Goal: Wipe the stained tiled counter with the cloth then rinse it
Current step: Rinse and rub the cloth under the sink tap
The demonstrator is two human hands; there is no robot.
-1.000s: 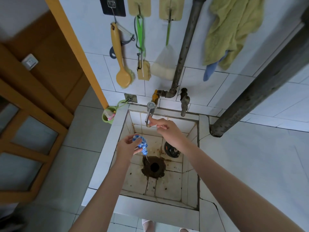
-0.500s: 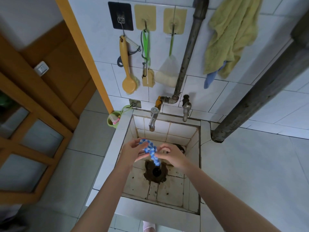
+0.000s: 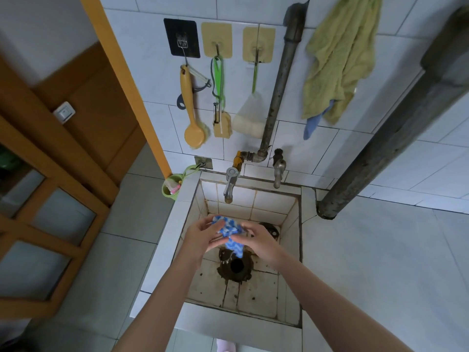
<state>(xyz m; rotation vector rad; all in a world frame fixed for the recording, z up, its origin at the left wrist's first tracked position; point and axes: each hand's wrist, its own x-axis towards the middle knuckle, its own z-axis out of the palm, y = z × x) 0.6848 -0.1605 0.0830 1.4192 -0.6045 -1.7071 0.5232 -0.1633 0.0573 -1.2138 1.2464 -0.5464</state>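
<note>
The cloth (image 3: pixel 229 232) is at the rinsing stage, over the sink (image 3: pixel 253 207).
The left hand (image 3: pixel 200 235) and the right hand (image 3: pixel 261 242) both grip it; wiping seems finished, wringing probably remains.

The blue-and-white cloth (image 3: pixel 229 232) is bunched, its tail hanging above the dark drain (image 3: pixel 237 266) of the tiled sink (image 3: pixel 253 207).

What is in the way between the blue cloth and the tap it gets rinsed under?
Nothing visible. The left hand and right hand hold the blue cloth over the drain, and only open air lies between it and the tap on the back wall.
</note>
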